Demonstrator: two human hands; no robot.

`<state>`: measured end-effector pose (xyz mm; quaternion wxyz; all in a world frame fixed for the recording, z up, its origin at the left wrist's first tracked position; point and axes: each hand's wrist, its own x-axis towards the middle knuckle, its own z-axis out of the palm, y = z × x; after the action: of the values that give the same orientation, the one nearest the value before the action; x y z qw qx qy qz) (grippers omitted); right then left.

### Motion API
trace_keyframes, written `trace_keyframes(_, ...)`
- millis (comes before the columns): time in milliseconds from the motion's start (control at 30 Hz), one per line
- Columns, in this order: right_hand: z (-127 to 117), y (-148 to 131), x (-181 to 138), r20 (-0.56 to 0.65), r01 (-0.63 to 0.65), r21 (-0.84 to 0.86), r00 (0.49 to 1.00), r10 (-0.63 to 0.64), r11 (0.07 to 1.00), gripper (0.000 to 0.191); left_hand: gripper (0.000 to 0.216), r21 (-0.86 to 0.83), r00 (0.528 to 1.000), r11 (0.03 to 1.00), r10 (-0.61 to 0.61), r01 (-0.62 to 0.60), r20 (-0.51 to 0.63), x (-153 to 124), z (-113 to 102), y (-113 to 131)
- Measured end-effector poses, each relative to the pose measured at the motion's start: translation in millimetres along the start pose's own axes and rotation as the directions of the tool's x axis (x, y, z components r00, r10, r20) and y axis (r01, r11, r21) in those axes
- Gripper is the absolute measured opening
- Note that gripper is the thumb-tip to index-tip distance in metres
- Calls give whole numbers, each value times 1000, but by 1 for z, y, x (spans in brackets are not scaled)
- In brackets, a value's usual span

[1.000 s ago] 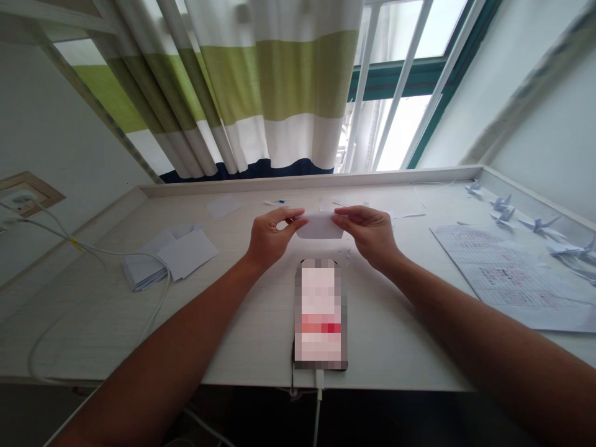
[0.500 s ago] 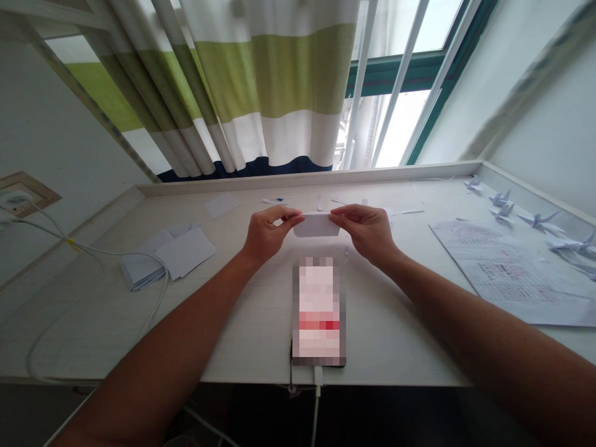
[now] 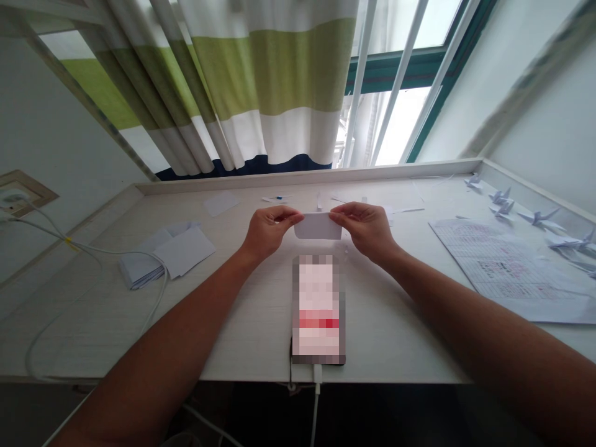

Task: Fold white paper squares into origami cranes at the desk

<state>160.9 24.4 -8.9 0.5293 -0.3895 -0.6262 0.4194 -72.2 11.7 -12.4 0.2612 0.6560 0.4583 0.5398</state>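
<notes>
A small white sheet of paper is held up above the desk between my two hands. My left hand pinches its upper left corner between thumb and fingers. At the upper right corner, my right hand has the same kind of pinch. The sheet hangs down from its top edge, which looks folded or straight; I cannot tell which. Just nearer to me lies a phone with a blurred screen and a white cable plugged into its lower end.
Stacked white paper sheets lie on the left beside a loose white cord. On the right rests a printed sheet, with several folded paper cranes along the edge. Paper scraps and a blue-marked thin item lie at the back.
Both hands keep their pinch on the paper. Its face has tilted slightly, so a little more of it shows. The view has shifted very slightly.
</notes>
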Motion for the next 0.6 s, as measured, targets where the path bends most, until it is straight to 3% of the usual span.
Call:
trace_keyframes(167,-1,-4,0,4,-7,39,1000,7,999,34,31,-4,998,999,-43,44,48,1,-2,0)
trace_keyframes(333,-4,-4,2,31,-50,33,998,49,998,36,42,-158,986,976,-139,152,88,2,-1,-2)
trace_keyframes(600,-4,-6,2,22,-118,124,993,116,985,39,57,-229,985,963,-116,144,131,2,0,-2)
